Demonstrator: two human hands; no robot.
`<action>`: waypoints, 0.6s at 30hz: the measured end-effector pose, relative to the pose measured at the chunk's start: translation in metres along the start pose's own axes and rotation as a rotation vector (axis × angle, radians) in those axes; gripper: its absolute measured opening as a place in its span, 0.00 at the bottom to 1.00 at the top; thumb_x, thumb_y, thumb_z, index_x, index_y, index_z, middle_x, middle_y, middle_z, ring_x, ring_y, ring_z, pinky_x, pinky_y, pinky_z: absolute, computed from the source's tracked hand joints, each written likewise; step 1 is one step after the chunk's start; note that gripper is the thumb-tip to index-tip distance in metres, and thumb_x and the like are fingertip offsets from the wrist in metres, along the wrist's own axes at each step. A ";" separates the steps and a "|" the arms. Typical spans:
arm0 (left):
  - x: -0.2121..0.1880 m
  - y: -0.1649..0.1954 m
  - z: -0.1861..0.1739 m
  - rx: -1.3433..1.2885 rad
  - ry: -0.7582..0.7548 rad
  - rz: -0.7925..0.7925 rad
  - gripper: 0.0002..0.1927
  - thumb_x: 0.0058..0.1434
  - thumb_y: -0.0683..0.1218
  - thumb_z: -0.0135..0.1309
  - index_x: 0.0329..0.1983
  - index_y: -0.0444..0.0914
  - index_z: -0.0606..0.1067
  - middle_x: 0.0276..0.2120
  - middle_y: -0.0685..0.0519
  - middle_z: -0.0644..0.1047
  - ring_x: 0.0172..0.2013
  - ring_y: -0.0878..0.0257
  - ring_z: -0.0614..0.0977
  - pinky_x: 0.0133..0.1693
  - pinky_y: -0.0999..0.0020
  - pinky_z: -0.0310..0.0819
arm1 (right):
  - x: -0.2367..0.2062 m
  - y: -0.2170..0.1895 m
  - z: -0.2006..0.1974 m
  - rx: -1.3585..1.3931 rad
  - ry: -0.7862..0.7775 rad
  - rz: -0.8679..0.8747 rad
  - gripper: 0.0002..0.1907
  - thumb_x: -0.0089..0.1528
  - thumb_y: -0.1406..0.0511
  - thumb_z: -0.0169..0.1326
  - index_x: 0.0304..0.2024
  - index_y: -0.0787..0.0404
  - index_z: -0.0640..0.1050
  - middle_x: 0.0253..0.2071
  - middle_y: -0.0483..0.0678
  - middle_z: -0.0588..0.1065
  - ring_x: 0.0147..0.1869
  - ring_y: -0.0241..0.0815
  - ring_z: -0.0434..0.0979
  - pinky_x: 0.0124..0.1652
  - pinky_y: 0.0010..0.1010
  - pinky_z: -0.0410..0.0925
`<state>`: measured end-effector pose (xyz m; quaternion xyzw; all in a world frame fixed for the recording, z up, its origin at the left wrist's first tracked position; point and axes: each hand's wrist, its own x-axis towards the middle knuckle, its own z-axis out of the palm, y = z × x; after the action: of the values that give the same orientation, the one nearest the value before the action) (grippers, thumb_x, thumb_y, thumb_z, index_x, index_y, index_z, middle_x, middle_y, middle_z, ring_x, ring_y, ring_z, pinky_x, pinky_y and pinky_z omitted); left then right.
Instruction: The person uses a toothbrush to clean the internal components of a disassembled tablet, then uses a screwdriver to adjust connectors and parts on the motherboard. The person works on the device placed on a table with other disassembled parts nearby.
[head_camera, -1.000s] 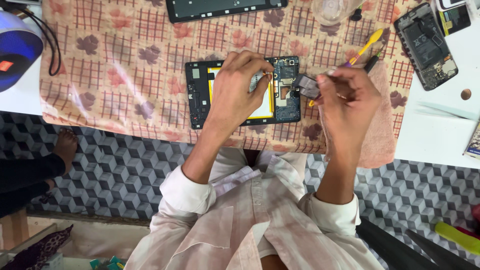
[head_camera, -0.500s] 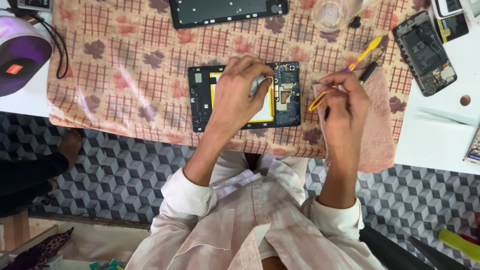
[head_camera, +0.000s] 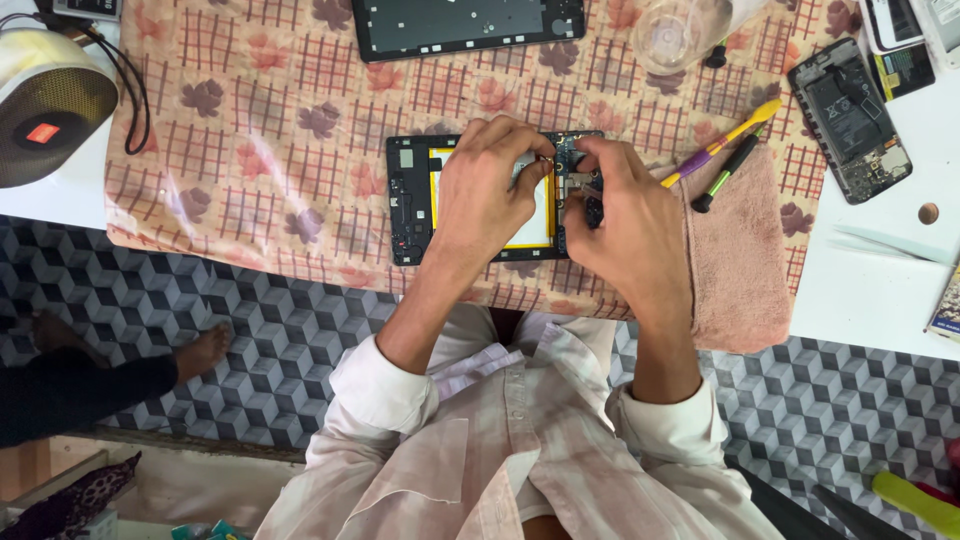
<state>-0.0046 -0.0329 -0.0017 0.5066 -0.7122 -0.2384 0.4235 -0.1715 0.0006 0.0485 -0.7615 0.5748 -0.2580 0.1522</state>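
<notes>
Over the opened tablet (head_camera: 412, 200), both hands are down and working close together, fingertips almost meeting above its upper right part. Left hand (head_camera: 490, 195) lies across the yellow battery (head_camera: 540, 232), fingers curled and pinching at something tiny near the top edge; what it grips I cannot make out. Right hand (head_camera: 625, 215) covers the circuit-board corner, fingers bent inward and pressed to the same spot, and whether they clamp a part is hidden by the knuckles. Between them, most of the tablet's right half is lost from sight; only its dark left frame and a strip of battery show.

Just right of the right hand, a yellow-and-purple tool (head_camera: 722, 141) and a black tool with a green tip (head_camera: 724, 173) lie on a pink towel (head_camera: 742, 270), untouched. All of it rests on a floral checked cloth (head_camera: 270, 130). Further out, a second dark tablet shell (head_camera: 465, 25) is cut off at the top edge, a clear glass (head_camera: 670, 30) beside it, and a stripped phone (head_camera: 850, 118) sits at the far right. A round speaker (head_camera: 50, 105) sits far left.
</notes>
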 end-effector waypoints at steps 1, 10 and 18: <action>0.000 0.000 0.000 -0.002 0.006 0.000 0.07 0.55 0.38 0.62 0.37 0.39 0.80 0.38 0.53 0.79 0.42 0.52 0.78 0.45 0.58 0.73 | 0.001 0.000 -0.001 0.023 0.007 -0.032 0.26 0.57 0.70 0.60 0.58 0.63 0.71 0.48 0.54 0.77 0.40 0.55 0.80 0.39 0.42 0.71; -0.002 -0.001 -0.004 -0.047 0.002 0.000 0.07 0.56 0.38 0.62 0.38 0.39 0.80 0.38 0.53 0.79 0.43 0.52 0.78 0.45 0.59 0.73 | 0.005 0.006 0.003 0.380 0.057 0.162 0.21 0.61 0.74 0.59 0.56 0.66 0.74 0.46 0.52 0.81 0.41 0.35 0.79 0.36 0.27 0.68; 0.000 -0.003 -0.003 -0.040 -0.022 0.021 0.07 0.57 0.38 0.63 0.38 0.39 0.80 0.38 0.53 0.79 0.42 0.52 0.78 0.44 0.59 0.72 | -0.009 0.002 0.002 0.381 0.096 0.408 0.16 0.59 0.75 0.62 0.50 0.67 0.75 0.32 0.51 0.81 0.30 0.33 0.77 0.28 0.26 0.65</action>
<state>0.0001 -0.0335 -0.0025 0.4878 -0.7172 -0.2536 0.4281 -0.1737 0.0085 0.0434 -0.5748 0.6638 -0.3612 0.3139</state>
